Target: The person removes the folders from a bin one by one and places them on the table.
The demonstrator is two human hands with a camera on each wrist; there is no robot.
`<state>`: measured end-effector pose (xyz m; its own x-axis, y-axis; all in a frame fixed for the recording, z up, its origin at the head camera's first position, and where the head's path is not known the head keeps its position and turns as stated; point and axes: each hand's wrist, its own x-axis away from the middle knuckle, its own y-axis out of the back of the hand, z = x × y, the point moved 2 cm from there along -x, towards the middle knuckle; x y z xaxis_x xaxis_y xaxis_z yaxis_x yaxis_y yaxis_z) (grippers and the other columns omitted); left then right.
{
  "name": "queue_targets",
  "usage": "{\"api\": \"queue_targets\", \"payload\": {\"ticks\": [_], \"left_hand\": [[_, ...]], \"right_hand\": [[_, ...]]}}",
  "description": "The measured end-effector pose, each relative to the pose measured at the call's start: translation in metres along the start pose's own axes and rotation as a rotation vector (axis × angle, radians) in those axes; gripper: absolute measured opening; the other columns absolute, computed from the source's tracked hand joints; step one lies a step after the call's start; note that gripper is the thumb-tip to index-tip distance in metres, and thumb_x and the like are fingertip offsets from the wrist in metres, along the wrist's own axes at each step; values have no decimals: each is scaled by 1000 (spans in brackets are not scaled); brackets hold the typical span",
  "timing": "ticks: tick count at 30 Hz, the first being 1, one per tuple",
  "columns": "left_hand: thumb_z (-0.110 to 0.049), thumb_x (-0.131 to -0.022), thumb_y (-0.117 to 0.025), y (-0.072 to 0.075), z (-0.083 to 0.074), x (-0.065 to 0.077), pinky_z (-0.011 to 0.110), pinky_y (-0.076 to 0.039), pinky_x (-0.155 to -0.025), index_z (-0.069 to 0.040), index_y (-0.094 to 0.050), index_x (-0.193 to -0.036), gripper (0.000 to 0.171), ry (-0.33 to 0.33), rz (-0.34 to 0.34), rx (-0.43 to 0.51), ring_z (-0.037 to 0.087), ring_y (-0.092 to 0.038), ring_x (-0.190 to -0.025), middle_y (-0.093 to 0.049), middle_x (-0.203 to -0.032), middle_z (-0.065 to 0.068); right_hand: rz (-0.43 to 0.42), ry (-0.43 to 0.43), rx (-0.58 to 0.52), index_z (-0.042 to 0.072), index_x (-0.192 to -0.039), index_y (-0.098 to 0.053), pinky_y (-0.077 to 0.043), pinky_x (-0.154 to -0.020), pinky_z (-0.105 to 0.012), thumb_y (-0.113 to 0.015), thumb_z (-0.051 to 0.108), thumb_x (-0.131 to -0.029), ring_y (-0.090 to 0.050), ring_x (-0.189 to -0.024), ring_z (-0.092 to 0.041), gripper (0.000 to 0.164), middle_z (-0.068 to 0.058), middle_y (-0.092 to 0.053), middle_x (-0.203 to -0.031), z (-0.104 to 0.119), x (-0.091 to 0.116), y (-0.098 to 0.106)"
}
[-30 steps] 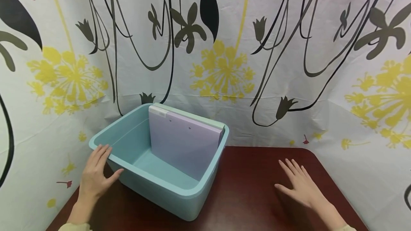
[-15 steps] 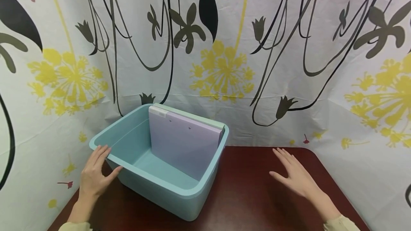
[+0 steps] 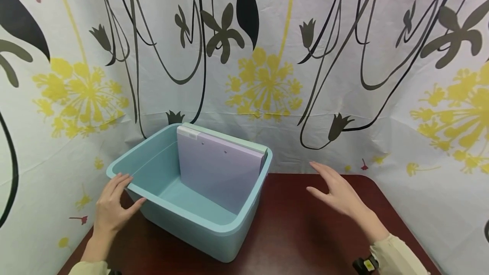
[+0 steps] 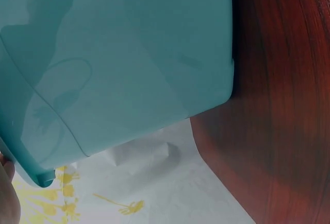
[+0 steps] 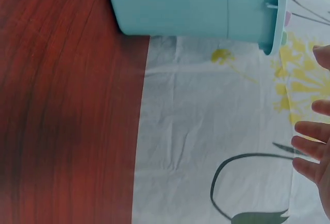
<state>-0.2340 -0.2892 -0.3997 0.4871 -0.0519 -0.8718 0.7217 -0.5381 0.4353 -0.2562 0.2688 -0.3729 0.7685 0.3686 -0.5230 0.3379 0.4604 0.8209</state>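
Observation:
A light blue plastic bin (image 3: 191, 232) stands on the table, left of centre in the head view. Inside, a flat purple board (image 3: 217, 169) with two small dots and a whitish strip at its top corner leans against the back wall. Behind it shows the edge of a pale green board (image 3: 229, 138). My left hand (image 3: 111, 211) rests its fingertips at the bin's front left corner, thumb spread toward the front wall. My right hand (image 3: 338, 190) is held over the table to the right of the bin, fingers extended, holding nothing. The right wrist view shows its fingers (image 5: 309, 130) apart from the bin.
The dark red wooden table (image 3: 282, 224) has a rounded far right corner. A white curtain (image 3: 382, 109) printed with flowers hangs behind the table and along both sides. A black wrist device (image 3: 364, 263) sits at the right sleeve.
My right hand has moved left and up, toward the bin, and has turned partly on its side. The left hand, the bin and the boards look the same.

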Motion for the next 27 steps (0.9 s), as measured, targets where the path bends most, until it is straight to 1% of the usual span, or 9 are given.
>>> {"api": "queue_targets", "payload": {"ticks": [4, 11, 15, 18, 23, 27], "left_hand": [[-71, -73, -51, -1, -2, -1, 30, -24, -107, 4, -60, -106, 83, 3, 5, -7, 39, -45, -113, -57, -110, 24], [-69, -71, -55, -3, -3, 0, 40, -27, -105, 4, -59, -107, 82, 30, 28, 19, 43, -43, -111, -54, -112, 24], [-68, -71, -57, -3, -1, -1, 44, -27, -104, 4, -58, -108, 81, 42, 44, 36, 43, -41, -113, -53, -115, 25], [-67, -71, -57, -3, -1, -1, 46, -27, -103, 4, -58, -109, 81, 45, 53, 38, 43, -40, -113, -52, -115, 25], [-67, -70, -59, -1, 1, -1, 43, -27, -104, 4, -59, -107, 80, 45, 60, 43, 43, -41, -111, -53, -113, 24], [-68, -69, -59, 0, 1, 0, 44, -27, -104, 3, -59, -106, 80, 51, 63, 42, 43, -41, -111, -54, -113, 23]], "right_hand": [[9, 12, -23, 13, -137, -40, -35, -94, -48, -65, 37, -81, -41, -122, -30, 65, -10, -44, -134, 7, -8, 0], [58, -17, -160, 16, -138, -37, -35, -95, -51, -61, 39, -84, -39, -125, -30, 64, -9, -42, -137, 21, -28, 2], [55, -2, -212, 14, -138, -37, -37, -94, -50, -62, 36, -84, -41, -124, -28, 63, -10, -43, -136, 29, -40, 0], [54, 14, -245, 13, -138, -38, -37, -94, -50, -63, 35, -84, -41, -124, -28, 63, -10, -44, -136, 37, -47, -3], [63, 25, -299, 13, -137, -39, -37, -95, -48, -64, 37, -83, -41, -124, -25, 64, -8, -44, -135, 50, -63, -11], [48, 48, -323, 11, -134, -43, -39, -94, -46, -65, 36, -82, -44, -121, -23, 63, -8, -47, -132, 61, -77, -18]]}}
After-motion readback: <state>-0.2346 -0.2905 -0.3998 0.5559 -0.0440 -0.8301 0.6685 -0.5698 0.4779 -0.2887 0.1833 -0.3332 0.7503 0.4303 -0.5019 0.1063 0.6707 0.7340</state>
